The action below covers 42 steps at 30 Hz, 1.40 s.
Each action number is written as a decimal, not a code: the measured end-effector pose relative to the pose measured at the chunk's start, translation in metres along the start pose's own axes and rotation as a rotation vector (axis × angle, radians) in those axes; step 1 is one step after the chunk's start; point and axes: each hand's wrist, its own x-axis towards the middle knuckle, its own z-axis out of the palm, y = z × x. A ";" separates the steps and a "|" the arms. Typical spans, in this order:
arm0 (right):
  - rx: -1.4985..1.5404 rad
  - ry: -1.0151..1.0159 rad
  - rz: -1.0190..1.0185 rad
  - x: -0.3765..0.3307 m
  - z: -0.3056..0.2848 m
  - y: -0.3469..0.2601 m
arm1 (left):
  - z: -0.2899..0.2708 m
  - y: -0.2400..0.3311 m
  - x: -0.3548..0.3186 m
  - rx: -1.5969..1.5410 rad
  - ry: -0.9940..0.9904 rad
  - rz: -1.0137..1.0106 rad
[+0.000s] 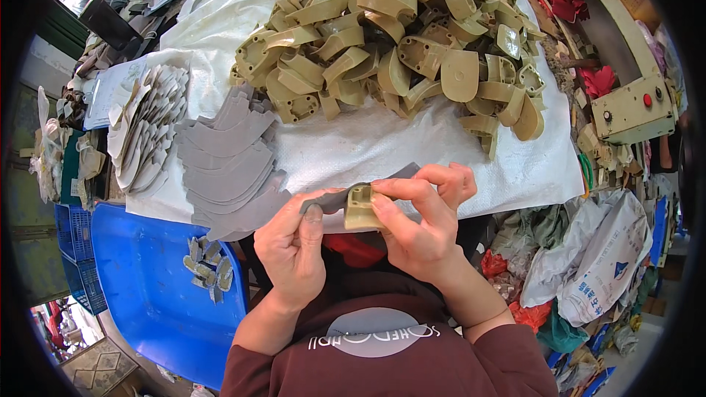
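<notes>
Left hand point(293, 244) and right hand point(419, 220) both closed, pinching one olive plastic heel block point(360, 207) wrapped in a grey curved cover strip point(332, 198), held just above the lap. Beyond, on white sheeting point(368, 143): fanned stack of flat grey cover pieces point(228, 165) (matte, crescent-edged). Farther back, a big heap of glossy olive heel blocks point(397, 37). Blue bin point(147, 287) at left.
</notes>
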 end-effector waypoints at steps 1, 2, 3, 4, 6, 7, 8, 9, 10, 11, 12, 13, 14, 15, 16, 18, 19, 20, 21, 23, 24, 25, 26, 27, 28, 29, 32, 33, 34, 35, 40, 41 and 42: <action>-0.067 -0.068 0.007 0.005 -0.006 -0.005 | 0.001 0.000 -0.001 0.017 -0.012 -0.001; -0.133 -0.135 0.015 0.008 -0.009 -0.007 | 0.002 -0.001 -0.003 0.034 -0.025 -0.001; -0.132 -0.167 0.026 0.008 -0.011 -0.008 | 0.003 -0.002 -0.003 0.064 -0.044 0.001; -0.131 -0.198 0.037 0.009 -0.011 -0.008 | 0.004 -0.003 -0.004 0.093 -0.063 0.003; -0.122 -0.237 0.054 0.008 -0.011 -0.007 | 0.006 -0.007 -0.007 0.171 -0.066 0.076; -0.114 -0.245 0.060 0.006 -0.010 -0.007 | 0.010 -0.009 -0.009 0.218 -0.051 0.147; -0.107 -0.253 0.065 0.005 -0.009 -0.007 | 0.012 -0.012 -0.010 0.266 -0.035 0.217; -0.082 -0.243 0.068 0.004 -0.008 -0.005 | 0.012 -0.017 -0.011 0.295 -0.033 0.305; -0.057 -0.233 0.071 0.004 -0.006 -0.003 | 0.013 -0.015 -0.011 0.328 -0.026 0.311; -0.032 -0.224 0.074 0.003 -0.005 0.000 | 0.015 -0.011 -0.011 0.362 -0.019 0.316; -0.001 -0.200 0.070 0.001 -0.002 0.004 | 0.016 -0.009 -0.011 0.392 -0.012 0.323; 0.030 -0.177 0.066 -0.002 0.001 0.009 | 0.016 -0.009 -0.011 0.352 -0.020 0.271; 0.060 -0.153 0.061 -0.003 0.002 0.012 | 0.014 -0.010 -0.011 0.312 -0.028 0.218; 0.145 -0.160 0.091 -0.003 0.002 0.012 | 0.012 -0.010 -0.011 0.275 -0.032 0.164; 0.230 -0.167 0.121 -0.003 0.001 0.013 | 0.010 -0.014 -0.009 0.192 -0.047 0.185; 0.403 -0.187 0.164 -0.003 -0.001 0.014 | 0.007 -0.027 -0.004 0.027 -0.075 0.228; 0.492 -0.201 0.177 -0.003 -0.003 0.014 | 0.007 -0.026 -0.002 -0.023 -0.108 0.234; 0.580 -0.215 0.190 -0.002 -0.004 0.015 | 0.007 -0.024 0.001 -0.073 -0.141 0.241; 0.580 -0.239 0.190 -0.001 -0.006 0.015 | 0.007 -0.021 0.002 -0.126 -0.176 0.248; 0.581 -0.289 0.190 0.000 -0.009 0.013 | 0.006 -0.012 0.004 0.023 -0.164 0.281; 0.561 -0.306 0.188 0.000 -0.010 0.012 | 0.006 -0.010 0.005 0.097 -0.156 0.298; 0.540 -0.322 0.185 0.000 -0.010 0.011 | 0.007 -0.009 0.004 0.162 -0.138 0.343; 0.519 -0.339 0.182 -0.001 -0.010 0.010 | 0.010 -0.008 0.004 0.227 -0.121 0.388; 0.518 -0.371 0.185 0.000 -0.011 0.008 | 0.010 -0.007 0.004 0.296 -0.102 0.431; 0.517 -0.403 0.189 0.001 -0.013 0.005 | 0.009 -0.009 0.003 0.270 -0.108 0.420; 0.515 -0.434 0.192 0.002 -0.014 0.003 | 0.007 -0.013 0.002 0.243 -0.114 0.409; 0.492 -0.433 0.120 0.004 -0.011 0.002 | 0.008 -0.020 -0.003 0.173 -0.076 0.411; 0.492 -0.360 0.103 0.002 -0.010 0.004 | 0.011 -0.021 -0.004 0.147 -0.057 0.418; 0.491 -0.286 0.085 -0.002 -0.007 0.009 | 0.014 -0.019 -0.003 0.146 -0.045 0.446; 0.490 -0.213 0.067 -0.005 -0.005 0.012 | 0.017 -0.017 -0.002 0.145 -0.033 0.474; 0.456 -0.177 0.070 -0.003 0.000 0.005 | 0.000 -0.019 0.001 0.247 0.000 0.551; 0.469 -0.195 0.095 0.001 -0.003 0.001 | -0.003 -0.020 0.003 0.253 0.017 0.543; 0.456 -0.179 0.089 0.005 -0.007 -0.002 | -0.007 -0.022 0.004 0.261 0.032 0.533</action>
